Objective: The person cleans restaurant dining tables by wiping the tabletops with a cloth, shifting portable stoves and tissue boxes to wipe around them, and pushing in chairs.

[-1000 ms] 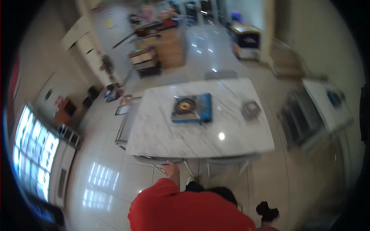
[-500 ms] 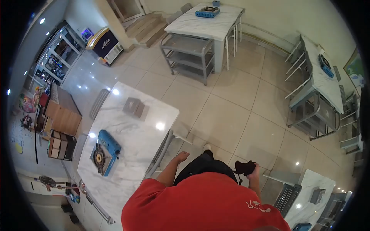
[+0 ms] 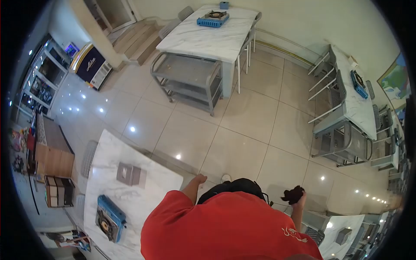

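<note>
My right hand [image 3: 301,201] is closed on a bunched dark maroon cloth [image 3: 294,195], held out to the right of my body above the tiled floor. On the other side, my left hand [image 3: 199,179] hangs beside the corner of a white marble-look table [image 3: 149,171], apart from it. Its fingers look curled, and I see nothing in them. On that table stand a grey box [image 3: 128,173] and a blue portable gas stove [image 3: 110,218].
Ahead, a grey trolley [image 3: 186,67] stands against another marble-look table [image 3: 190,39] with a blue stove [image 3: 212,19]. A second trolley [image 3: 346,143] is at the right, near chairs. Steps [image 3: 138,41] and a chest freezer [image 3: 91,66] lie at the far left.
I have moved forward across the floor; the trolley and far table appear nearer, and the left table has slid down in view. The cloth stays in my right hand, now farther out.
</note>
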